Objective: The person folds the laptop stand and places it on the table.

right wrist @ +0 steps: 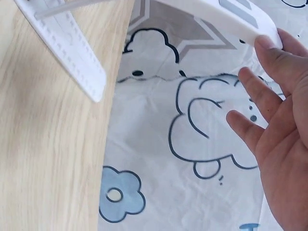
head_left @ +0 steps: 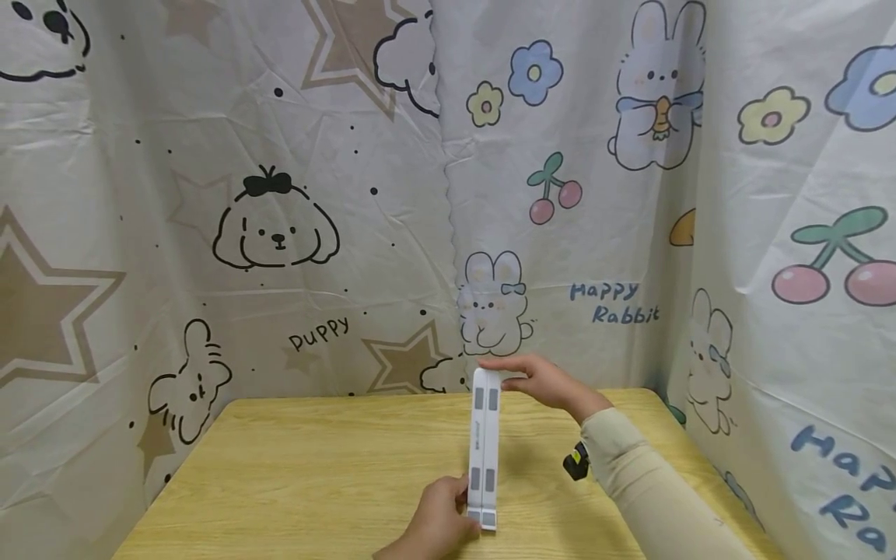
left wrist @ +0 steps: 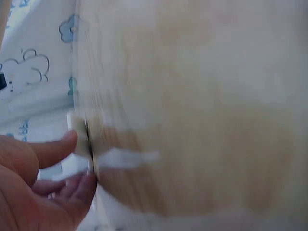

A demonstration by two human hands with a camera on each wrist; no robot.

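Observation:
A white folding laptop stand [head_left: 478, 435] with grey pads is in the middle of the head view, its two narrow arms side by side. My left hand [head_left: 437, 519] pinches its near, lower end between thumb and fingers; in the left wrist view the stand's pale end [left wrist: 72, 122] shows at the thumb tip. At the upper end, my right hand [head_left: 542, 381] holds the tip between thumb and index finger, the other fingers spread apart from it. The right wrist view shows a slotted white leg [right wrist: 72, 57] of the stand angled down by the table.
A wooden table [head_left: 336, 467] lies under the stand. Printed curtains [head_left: 392, 233] hang behind it and on both sides. Beside the right sleeve cuff [head_left: 609, 435] is a small black object [head_left: 576, 461] with a yellow mark.

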